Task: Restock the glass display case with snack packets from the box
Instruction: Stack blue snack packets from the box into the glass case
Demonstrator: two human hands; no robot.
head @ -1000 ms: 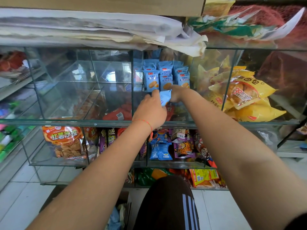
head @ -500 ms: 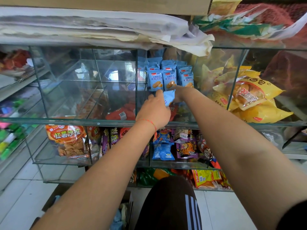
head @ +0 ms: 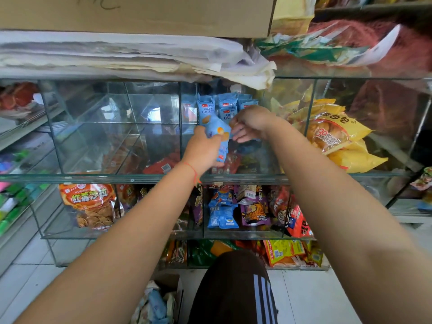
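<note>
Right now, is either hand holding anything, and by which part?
The left hand grips a blue snack packet around its lower half. The right hand holds nothing, fingers loosely open.

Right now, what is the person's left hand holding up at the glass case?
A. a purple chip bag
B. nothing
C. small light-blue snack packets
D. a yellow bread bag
C: the left hand grips light-blue snack packets with biscuit pictures, matching the blue packets standing in the compartment behind.

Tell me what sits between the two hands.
In the head view, a blue snack packet, gripped by the left hand, lies between it and the right hand.
</note>
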